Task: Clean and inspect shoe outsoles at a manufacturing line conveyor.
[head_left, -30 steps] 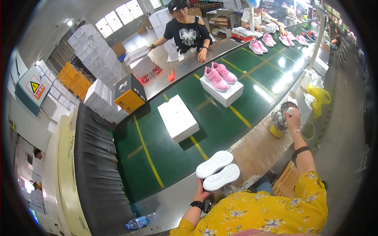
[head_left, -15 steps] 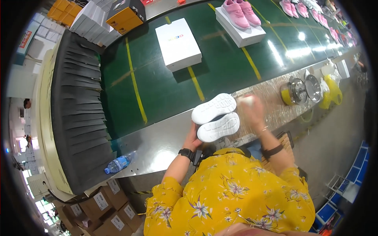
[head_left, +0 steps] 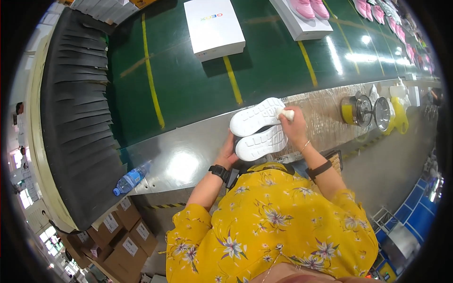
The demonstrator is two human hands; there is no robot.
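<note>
A pair of shoes is turned with the white soles up: the far shoe and the near shoe lie side by side at the edge of the metal ledge. My left hand is closed round their left ends, its fingers partly hidden beneath them. In my right hand is pinched a small white wad, which touches the right end of the far sole. Whether the wad is cloth or sponge cannot be made out. The shoes' uppers are hidden.
Beyond the ledge runs a green conveyor belt bearing a white shoebox and another box with pink shoes. Rubber curtain strips hang at left, near a water bottle. Metal bowls stand right on the plastic-covered ledge.
My right hand has come left, bringing the white wad onto the far sole. My left hand keeps its grip on the shoes. The whole view has tilted down somewhat.
</note>
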